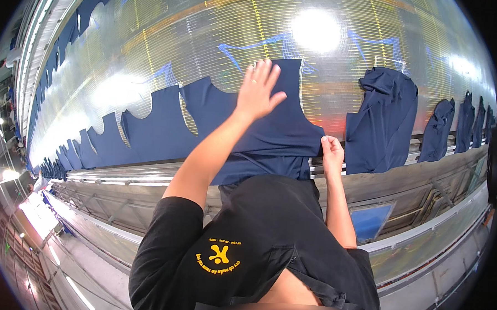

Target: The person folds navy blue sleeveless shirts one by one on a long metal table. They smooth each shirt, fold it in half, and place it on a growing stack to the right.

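A navy cut fabric panel (pixel 281 110), shaped like a shirt body with curved armholes, lies over the near edge of the long table before me. My left hand (pixel 259 89) rests palm down on its upper part, fingers spread, gripping nothing. At the panel's lower right corner, my right hand (pixel 333 152) pinches the edge between thumb and fingers. Folds run across the panel's lower part, and cloth hangs down against my black shirt. The panel's top and right side lie along white marks on the table surface (pixel 334 84), which carries yellow ruled lines and blue stains.
Flat navy panels (pixel 162 126) continue in a row to the left. On the right, a bunched navy panel (pixel 385 119) and several more crumpled ones (pixel 439 130) overhang the edge. A metal rail (pixel 123 175) runs along the table's near side. Another table (pixel 419 254) stands behind me.
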### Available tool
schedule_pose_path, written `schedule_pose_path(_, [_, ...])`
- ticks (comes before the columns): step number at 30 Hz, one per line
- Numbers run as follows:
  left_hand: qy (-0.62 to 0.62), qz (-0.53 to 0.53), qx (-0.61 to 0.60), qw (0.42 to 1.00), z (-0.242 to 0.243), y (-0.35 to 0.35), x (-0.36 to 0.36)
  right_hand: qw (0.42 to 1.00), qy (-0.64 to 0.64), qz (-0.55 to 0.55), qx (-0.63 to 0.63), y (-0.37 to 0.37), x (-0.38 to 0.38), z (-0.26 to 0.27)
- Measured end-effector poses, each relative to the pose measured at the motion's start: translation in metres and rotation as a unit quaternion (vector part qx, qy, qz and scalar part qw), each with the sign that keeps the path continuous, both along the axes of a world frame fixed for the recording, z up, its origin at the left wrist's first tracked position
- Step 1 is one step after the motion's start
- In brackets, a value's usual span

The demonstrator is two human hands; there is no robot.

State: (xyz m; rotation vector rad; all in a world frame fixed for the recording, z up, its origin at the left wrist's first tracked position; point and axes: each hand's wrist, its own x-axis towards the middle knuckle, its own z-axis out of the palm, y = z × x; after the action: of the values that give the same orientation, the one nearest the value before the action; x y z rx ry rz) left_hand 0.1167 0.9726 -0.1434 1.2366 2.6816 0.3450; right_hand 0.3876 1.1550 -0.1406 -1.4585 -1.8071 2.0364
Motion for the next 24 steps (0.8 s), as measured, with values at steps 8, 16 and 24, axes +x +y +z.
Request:
schedule_pose_path(8, [-0.055,-0.058,-0.02,0.997,0.003,-0.005,0.034,1.0,-0.001,-0.003,0.022,-0.001,-0.005,0.013])
schedule_pose_path(16, [-0.163,-0.147,0.076,0.973,-0.003,0.032,0.14,0.984,-0.088,0.081,0.133,0.009,0.004,-0.001])
schedule_pose_path(24, [-0.026,0.082,-0.017,0.996,0.006,-0.125,0.07,0.995,-0.002,0.07,0.072,0.012,0.024,0.021])
